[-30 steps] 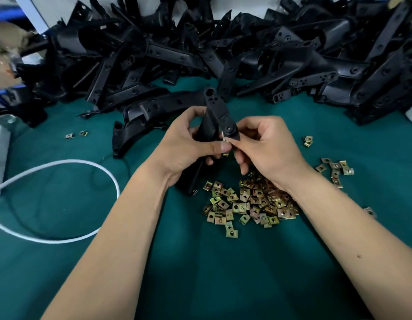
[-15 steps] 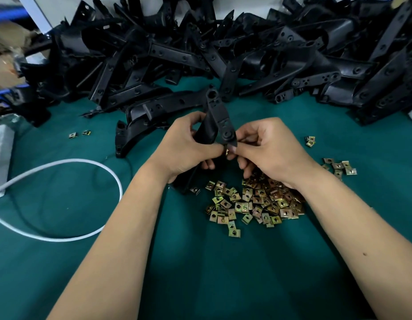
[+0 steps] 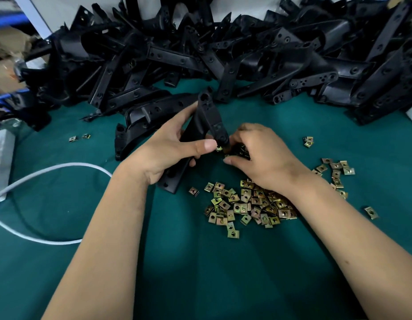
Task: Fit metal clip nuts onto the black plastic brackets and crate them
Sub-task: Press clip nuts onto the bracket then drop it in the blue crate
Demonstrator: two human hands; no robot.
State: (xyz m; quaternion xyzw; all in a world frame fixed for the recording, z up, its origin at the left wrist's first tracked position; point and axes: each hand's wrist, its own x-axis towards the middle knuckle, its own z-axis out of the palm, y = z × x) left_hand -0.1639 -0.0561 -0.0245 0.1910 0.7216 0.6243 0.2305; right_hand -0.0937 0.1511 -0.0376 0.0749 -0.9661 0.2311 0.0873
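Observation:
My left hand [image 3: 168,153] grips a long black plastic bracket [image 3: 205,118] that stands tilted above the green cloth. Its thumb presses beside a brass clip nut [image 3: 219,148] sitting at the bracket's lower tab. My right hand [image 3: 262,158] lies palm down just right of that tab. Its fingers bend over a few loose clip nuts and its thumb stretches apart from them; the fingertips are hidden. A heap of clip nuts [image 3: 249,204] lies on the cloth below my right wrist.
A big pile of black brackets [image 3: 223,56] fills the back of the table, and one bracket [image 3: 149,116] lies just behind my left hand. A white cable [image 3: 62,167] loops at the left. Stray nuts [image 3: 334,172] lie to the right, with two more nuts [image 3: 79,137] at the left.
My right hand has let go of the nut at the bracket's tab and dropped down onto loose nuts beside it. My left hand still grips the bracket, its thumb now by the fitted nut.

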